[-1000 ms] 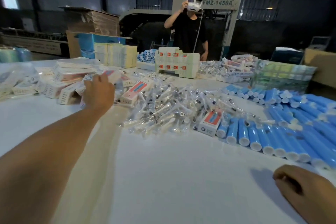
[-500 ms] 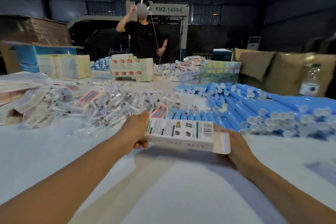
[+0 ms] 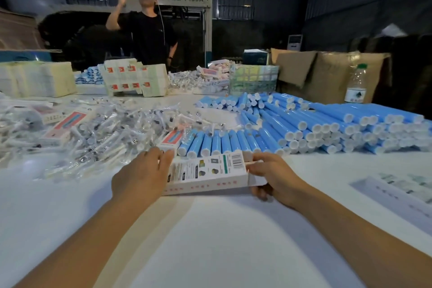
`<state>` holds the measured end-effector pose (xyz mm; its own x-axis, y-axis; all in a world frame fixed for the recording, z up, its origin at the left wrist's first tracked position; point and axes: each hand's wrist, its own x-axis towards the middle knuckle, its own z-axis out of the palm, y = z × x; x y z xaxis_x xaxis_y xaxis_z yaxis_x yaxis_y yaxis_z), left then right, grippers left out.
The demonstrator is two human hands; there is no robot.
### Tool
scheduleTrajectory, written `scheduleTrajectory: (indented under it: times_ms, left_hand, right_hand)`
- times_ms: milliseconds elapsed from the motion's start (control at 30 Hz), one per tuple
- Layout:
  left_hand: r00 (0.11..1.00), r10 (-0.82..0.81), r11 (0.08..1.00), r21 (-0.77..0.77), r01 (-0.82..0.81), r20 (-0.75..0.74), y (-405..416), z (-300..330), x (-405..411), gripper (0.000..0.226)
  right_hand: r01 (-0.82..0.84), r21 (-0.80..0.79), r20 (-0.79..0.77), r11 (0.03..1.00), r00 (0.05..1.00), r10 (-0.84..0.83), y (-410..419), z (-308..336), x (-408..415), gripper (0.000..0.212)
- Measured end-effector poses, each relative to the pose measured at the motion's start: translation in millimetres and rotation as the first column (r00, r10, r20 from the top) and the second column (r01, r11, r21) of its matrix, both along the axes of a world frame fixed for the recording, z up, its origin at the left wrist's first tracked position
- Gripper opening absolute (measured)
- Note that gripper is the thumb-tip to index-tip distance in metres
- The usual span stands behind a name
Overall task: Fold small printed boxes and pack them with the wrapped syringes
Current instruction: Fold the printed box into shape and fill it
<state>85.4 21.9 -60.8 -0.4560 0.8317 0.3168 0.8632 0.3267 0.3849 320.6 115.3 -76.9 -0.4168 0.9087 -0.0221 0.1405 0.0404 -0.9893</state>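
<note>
A small printed white box (image 3: 208, 174) with a barcode and pictures on its top face is held just above the white table (image 3: 210, 241), squared up into a long box shape. My left hand (image 3: 140, 176) grips its left end, fingers over the top. My right hand (image 3: 273, 176) grips its right end, where an open flap sticks out. Behind the box lies a heap of wrapped syringes (image 3: 112, 133) in clear plastic. A row of blue tubes (image 3: 233, 142) with white caps lies to the right of the heap.
More blue tubes (image 3: 350, 124) are piled at the right. Closed printed boxes (image 3: 63, 126) lie among the syringes, and flat box stacks (image 3: 135, 79) stand at the back. A person (image 3: 145, 35) stands across the table. A water bottle (image 3: 356, 84) and printed sheets (image 3: 402, 192) are at the right.
My left hand fetched a flat box from the left pile and brought it to the middle. My right hand came up to its right end. The box now stands opened into shape.
</note>
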Motion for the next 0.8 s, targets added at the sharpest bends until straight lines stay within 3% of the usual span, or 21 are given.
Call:
scheduleTrajectory:
  times_ms: [100,233,500,600,700,800]
  left_hand:
    - [0.944,-0.195,0.975,0.047,0.215,-0.268,-5,1,14,0.061]
    - [0.782,-0.390,0.918,-0.141,0.371,-0.487,-8,-5,38,0.100]
    - [0.788,-0.355,0.922,-0.051,0.383,-0.504,-5,-17,47,0.078]
    - [0.820,-0.324,0.930,0.002,0.368,-0.472,-4,-17,47,0.076]
    - [0.801,-0.302,0.938,-0.010,0.347,-0.517,-3,-15,50,0.079]
    - [0.815,-0.282,0.944,0.006,0.331,-0.506,-4,-10,58,0.078]
  right_hand:
    - [-0.013,0.022,0.036,1.000,0.999,0.012,-1,-1,-1,0.018]
    - [-0.037,0.059,0.073,0.998,0.997,0.033,-6,1,-2,0.015]
    - [-0.045,0.133,0.187,0.990,0.982,0.019,-15,8,-3,0.021]
    - [-0.012,0.327,0.323,0.945,0.941,-0.100,-2,28,2,0.035]
    - [0.133,0.513,0.314,0.848,0.891,-0.330,35,57,20,0.040]
    - [0.222,0.702,0.400,0.677,0.663,-0.633,85,82,49,0.031]
